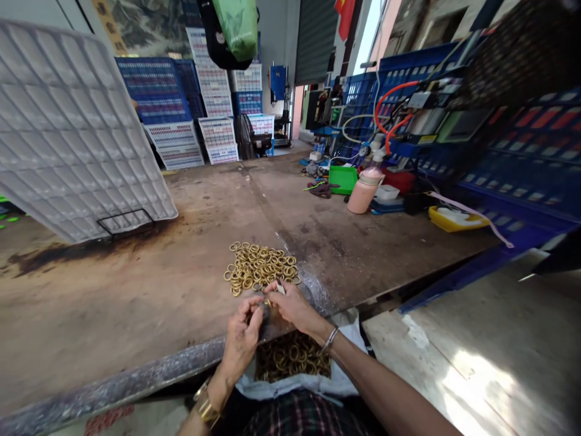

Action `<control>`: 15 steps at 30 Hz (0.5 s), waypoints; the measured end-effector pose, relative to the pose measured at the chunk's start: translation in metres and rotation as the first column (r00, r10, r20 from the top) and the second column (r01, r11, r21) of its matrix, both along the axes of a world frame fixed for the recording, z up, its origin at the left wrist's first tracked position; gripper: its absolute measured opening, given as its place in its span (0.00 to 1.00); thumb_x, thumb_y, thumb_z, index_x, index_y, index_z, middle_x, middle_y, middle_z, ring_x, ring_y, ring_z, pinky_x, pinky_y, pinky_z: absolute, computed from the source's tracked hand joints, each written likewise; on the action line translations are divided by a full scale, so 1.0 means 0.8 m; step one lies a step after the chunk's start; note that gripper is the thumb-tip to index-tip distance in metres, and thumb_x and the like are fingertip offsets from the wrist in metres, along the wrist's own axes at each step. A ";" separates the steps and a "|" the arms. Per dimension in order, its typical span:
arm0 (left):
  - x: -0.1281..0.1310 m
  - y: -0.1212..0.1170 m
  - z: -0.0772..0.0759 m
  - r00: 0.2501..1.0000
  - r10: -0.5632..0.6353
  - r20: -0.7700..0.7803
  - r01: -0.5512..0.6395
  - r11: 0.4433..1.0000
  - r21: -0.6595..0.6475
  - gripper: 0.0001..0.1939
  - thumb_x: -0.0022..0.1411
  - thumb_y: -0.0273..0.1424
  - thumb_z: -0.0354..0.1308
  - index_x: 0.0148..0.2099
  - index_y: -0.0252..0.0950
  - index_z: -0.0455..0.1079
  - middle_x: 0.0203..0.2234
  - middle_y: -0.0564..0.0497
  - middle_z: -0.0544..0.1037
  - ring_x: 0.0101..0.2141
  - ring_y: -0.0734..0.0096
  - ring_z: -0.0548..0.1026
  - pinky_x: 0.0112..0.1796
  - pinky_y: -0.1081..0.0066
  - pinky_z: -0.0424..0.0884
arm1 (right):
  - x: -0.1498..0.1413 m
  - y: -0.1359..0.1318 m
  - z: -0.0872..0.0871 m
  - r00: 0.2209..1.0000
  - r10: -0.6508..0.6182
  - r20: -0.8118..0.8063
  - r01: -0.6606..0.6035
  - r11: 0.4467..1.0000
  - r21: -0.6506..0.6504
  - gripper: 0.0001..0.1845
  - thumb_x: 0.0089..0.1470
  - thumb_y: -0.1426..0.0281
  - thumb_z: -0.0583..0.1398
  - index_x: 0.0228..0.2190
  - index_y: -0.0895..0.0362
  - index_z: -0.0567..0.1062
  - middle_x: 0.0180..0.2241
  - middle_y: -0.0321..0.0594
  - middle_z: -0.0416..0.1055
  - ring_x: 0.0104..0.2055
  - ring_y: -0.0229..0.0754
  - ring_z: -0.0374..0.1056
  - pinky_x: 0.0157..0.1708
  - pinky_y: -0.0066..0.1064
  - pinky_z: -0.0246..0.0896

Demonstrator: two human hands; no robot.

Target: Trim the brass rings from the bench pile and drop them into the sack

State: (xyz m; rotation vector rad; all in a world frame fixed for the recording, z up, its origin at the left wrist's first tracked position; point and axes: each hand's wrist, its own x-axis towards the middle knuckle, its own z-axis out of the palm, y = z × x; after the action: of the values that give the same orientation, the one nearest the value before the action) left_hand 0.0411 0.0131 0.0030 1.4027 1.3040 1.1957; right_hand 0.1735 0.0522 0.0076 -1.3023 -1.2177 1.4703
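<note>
Over the table's front edge, my left hand (242,330), with a gold watch at its wrist, has thumb and fingers pinched together. A small bit of brass, apparently a ring (267,302), shows between the two hands. My right hand (293,304), wearing a bracelet, is closed right beside it. A small pale piece with a dark tip shows at its fingers, too small to name. Just beyond both hands lies a heap of brass rings (263,264) on the table. Below them, an open white sack (347,354) holds many darker rings (295,357).
A ribbed white plastic panel (86,127) stands at left on the wooden table (181,284). At right are a pink bottle (364,191), a green tray (343,179), a yellow tray (456,219) and a machine with orange hoses (422,112). Stacked crates (157,91) fill the back.
</note>
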 end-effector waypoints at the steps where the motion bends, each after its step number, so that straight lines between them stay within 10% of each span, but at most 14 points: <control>1: 0.002 0.001 0.001 1.000 -0.017 -0.019 0.017 1.000 0.010 0.10 0.55 0.34 0.53 0.37 0.35 0.68 0.23 0.54 0.70 0.26 0.73 0.66 0.30 0.74 0.63 | 0.000 -0.001 0.000 0.999 0.007 -0.036 -0.008 1.000 -0.029 0.05 0.42 0.69 0.54 0.25 0.57 0.67 0.15 0.26 0.55 0.16 0.29 0.47 0.17 0.22 0.43; 15: 0.011 0.000 -0.011 0.990 0.010 0.139 0.002 0.996 -0.093 0.10 0.55 0.37 0.53 0.30 0.35 0.65 0.19 0.56 0.64 0.21 0.78 0.60 0.24 0.76 0.58 | -0.007 -0.009 -0.008 0.999 -0.043 -0.023 0.041 0.995 -0.095 0.10 0.42 0.66 0.55 0.19 0.56 0.59 0.12 0.23 0.47 0.12 0.27 0.42 0.12 0.22 0.36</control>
State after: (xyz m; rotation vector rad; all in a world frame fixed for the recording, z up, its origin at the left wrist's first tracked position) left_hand 0.0500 0.0135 -0.0061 1.2286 1.2490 1.1985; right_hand 0.1682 0.0452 0.0011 -1.3604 -1.1094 1.5258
